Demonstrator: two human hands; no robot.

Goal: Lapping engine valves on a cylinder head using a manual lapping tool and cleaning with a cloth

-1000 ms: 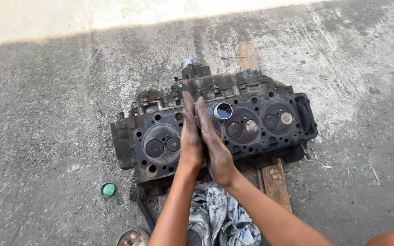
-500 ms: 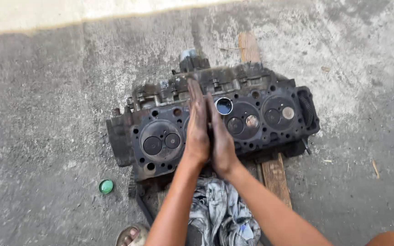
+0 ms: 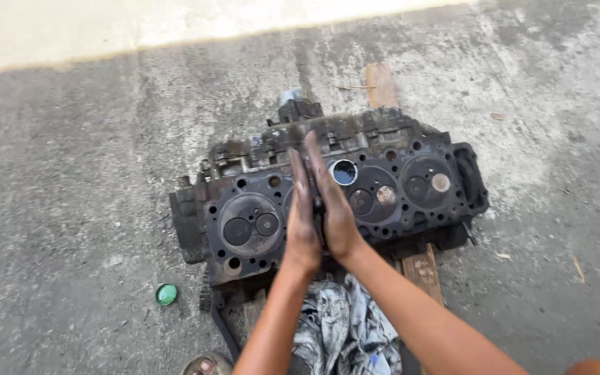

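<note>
Both hands have been sliding up the dark, greasy cast-iron cylinder head (image 3: 328,191) since a second ago. I am pressing my left hand (image 3: 301,215) and right hand (image 3: 333,208) palm to palm, fingers straight and flat together, gripping nothing I can see. It is lying face-up on a wooden plank (image 3: 425,271) on the concrete floor (image 3: 71,208), a crumpled grey rag (image 3: 345,326) and small green cap (image 3: 167,294) nearby.

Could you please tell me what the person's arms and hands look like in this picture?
Both forearms are bare, with no sleeves, gloves, watch or rings in view. The left hand and right hand are smudged with dark grime, heaviest on the fingers.
</note>
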